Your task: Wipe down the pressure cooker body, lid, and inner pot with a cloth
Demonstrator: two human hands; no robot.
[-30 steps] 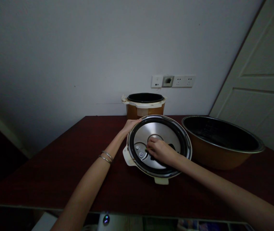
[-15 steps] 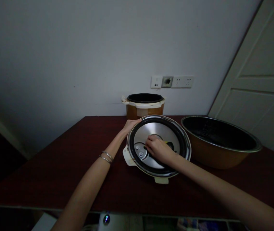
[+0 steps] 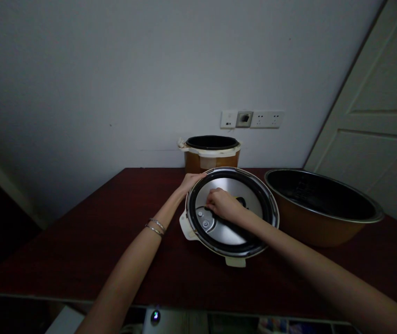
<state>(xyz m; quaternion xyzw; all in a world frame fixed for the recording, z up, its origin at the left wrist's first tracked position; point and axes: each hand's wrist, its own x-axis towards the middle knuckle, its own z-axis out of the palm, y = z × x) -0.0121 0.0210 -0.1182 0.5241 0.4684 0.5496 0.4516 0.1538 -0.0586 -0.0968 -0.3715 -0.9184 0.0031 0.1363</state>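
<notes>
A round cooker lid (image 3: pixel 250 188) is held tilted above the dark red table, its metal inner face and black seal ring toward me. My left hand (image 3: pixel 191 181) grips the lid's upper left rim, its fingertips partly behind the edge. My right hand (image 3: pixel 222 203) lies over the middle of the inner face with its fingers curled closed, just above the small valves (image 3: pixel 203 219). Something black and yellow (image 3: pixel 241 201) shows partly behind this hand; what the fingers hold is hidden.
Behind the lid stands the brown cooker body (image 3: pixel 212 160) with a cream rim, near the wall. A large brown pot (image 3: pixel 320 227) with a black inside is at the right of the table (image 3: pixel 90 232). Wall sockets (image 3: pixel 267 119) sit above, and shelf items lie below the front edge.
My right hand has shifted slightly left and up across the lid's inner face. My left hand keeps its hold on the rim. The whole view has moved a little.
</notes>
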